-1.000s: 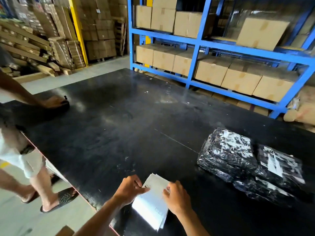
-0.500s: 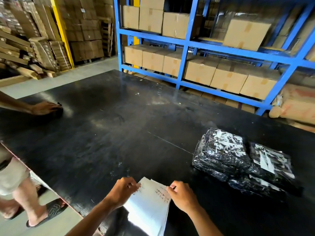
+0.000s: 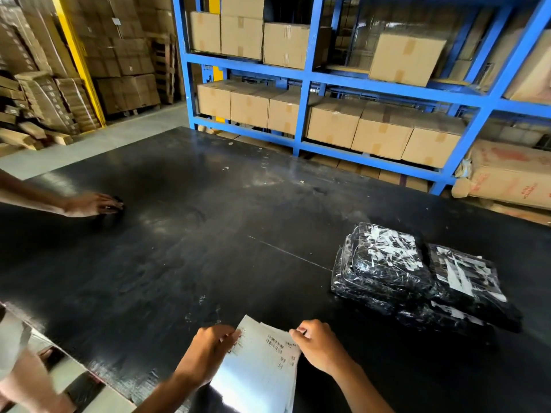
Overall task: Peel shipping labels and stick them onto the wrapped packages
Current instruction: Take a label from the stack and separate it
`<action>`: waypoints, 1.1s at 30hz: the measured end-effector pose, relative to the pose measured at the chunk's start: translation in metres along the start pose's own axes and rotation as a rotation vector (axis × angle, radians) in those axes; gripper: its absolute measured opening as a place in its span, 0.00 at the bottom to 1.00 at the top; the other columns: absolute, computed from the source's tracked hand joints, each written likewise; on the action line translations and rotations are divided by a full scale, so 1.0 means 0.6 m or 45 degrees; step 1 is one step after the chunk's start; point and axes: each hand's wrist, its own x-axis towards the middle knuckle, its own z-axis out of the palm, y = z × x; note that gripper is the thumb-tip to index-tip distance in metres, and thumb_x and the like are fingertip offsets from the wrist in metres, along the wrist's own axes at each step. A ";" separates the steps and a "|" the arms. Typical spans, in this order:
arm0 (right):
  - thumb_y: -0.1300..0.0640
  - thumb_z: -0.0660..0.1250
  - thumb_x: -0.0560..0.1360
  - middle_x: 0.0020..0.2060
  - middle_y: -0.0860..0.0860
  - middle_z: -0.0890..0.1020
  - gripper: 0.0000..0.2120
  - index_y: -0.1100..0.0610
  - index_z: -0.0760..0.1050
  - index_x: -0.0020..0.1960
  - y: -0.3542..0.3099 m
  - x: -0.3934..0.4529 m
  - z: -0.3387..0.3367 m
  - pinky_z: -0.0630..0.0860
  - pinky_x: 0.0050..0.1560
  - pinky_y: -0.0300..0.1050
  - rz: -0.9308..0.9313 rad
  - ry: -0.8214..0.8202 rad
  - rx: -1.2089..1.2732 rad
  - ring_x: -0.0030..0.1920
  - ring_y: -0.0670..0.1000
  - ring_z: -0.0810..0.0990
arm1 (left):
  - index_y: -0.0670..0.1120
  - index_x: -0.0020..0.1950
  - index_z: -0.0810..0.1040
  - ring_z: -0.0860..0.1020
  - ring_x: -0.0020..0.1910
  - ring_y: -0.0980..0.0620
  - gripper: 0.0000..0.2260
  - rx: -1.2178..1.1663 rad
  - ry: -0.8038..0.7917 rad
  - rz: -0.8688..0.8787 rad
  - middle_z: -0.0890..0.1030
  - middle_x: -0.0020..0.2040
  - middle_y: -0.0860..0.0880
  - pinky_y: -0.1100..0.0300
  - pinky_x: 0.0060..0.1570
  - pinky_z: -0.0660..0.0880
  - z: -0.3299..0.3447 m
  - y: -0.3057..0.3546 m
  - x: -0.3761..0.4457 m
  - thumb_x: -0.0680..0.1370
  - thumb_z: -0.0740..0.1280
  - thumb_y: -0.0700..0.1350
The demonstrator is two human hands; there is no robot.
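A stack of white shipping label sheets [image 3: 259, 371] with small barcodes lies at the near edge of the black table [image 3: 208, 248]. My left hand [image 3: 208, 350] grips the stack's top left corner. My right hand [image 3: 320, 344] pinches its top right corner. A pile of packages wrapped in shiny black plastic [image 3: 417, 278] lies to the right, an arm's reach beyond my right hand, with white paper showing on the wrapping.
Another person's hand [image 3: 92, 204] rests on a small dark object at the table's left side, and their legs [image 3: 24, 380] stand by the near left corner. Blue shelving [image 3: 307, 79] filled with cardboard boxes runs behind the table.
The label stack has shifted slightly so its barcodes now show, with both my hands still on its top corners. The other person's hand stays on the left side of the table.
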 end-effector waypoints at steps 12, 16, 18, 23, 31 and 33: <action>0.47 0.64 0.75 0.36 0.49 0.80 0.11 0.51 0.72 0.36 0.005 0.003 -0.004 0.73 0.39 0.39 0.027 -0.012 0.068 0.37 0.47 0.79 | 0.54 0.43 0.68 0.79 0.36 0.52 0.09 0.090 -0.209 0.036 0.81 0.40 0.49 0.56 0.37 0.76 -0.018 0.025 0.022 0.80 0.56 0.55; 0.46 0.64 0.73 0.40 0.55 0.85 0.13 0.56 0.78 0.41 0.007 0.004 -0.001 0.78 0.45 0.48 0.004 -0.070 0.083 0.37 0.47 0.81 | 0.49 0.42 0.72 0.80 0.39 0.48 0.19 0.066 -0.244 0.021 0.82 0.41 0.45 0.49 0.42 0.76 -0.030 0.034 0.034 0.77 0.53 0.62; 0.47 0.64 0.73 0.39 0.57 0.84 0.15 0.60 0.78 0.42 0.006 0.006 -0.001 0.78 0.44 0.49 -0.023 -0.102 0.063 0.35 0.47 0.78 | 0.47 0.42 0.74 0.81 0.42 0.48 0.17 0.035 -0.234 0.031 0.82 0.42 0.46 0.54 0.42 0.76 -0.033 0.042 0.039 0.79 0.56 0.58; 0.49 0.64 0.74 0.34 0.56 0.83 0.16 0.61 0.79 0.39 -0.006 0.007 -0.011 0.79 0.44 0.50 -0.055 -0.167 0.087 0.33 0.46 0.77 | 0.44 0.37 0.77 0.76 0.35 0.50 0.15 -0.071 -0.245 -0.042 0.81 0.37 0.46 0.59 0.36 0.71 -0.040 0.058 0.055 0.80 0.61 0.50; 0.44 0.60 0.78 0.35 0.55 0.83 0.25 0.67 0.80 0.46 -0.071 -0.021 -0.056 0.77 0.38 0.40 -0.030 -0.267 0.761 0.36 0.51 0.82 | 0.36 0.43 0.74 0.73 0.26 0.58 0.14 -0.571 -0.071 -0.226 0.75 0.32 0.48 0.68 0.25 0.69 -0.067 0.123 0.076 0.81 0.59 0.45; 0.47 0.61 0.79 0.38 0.58 0.84 0.22 0.67 0.80 0.49 -0.090 -0.032 -0.078 0.78 0.41 0.42 -0.111 -0.264 0.898 0.38 0.53 0.83 | 0.37 0.42 0.73 0.72 0.26 0.58 0.14 -0.609 0.040 -0.216 0.74 0.32 0.47 0.66 0.25 0.68 -0.072 0.144 0.089 0.81 0.59 0.45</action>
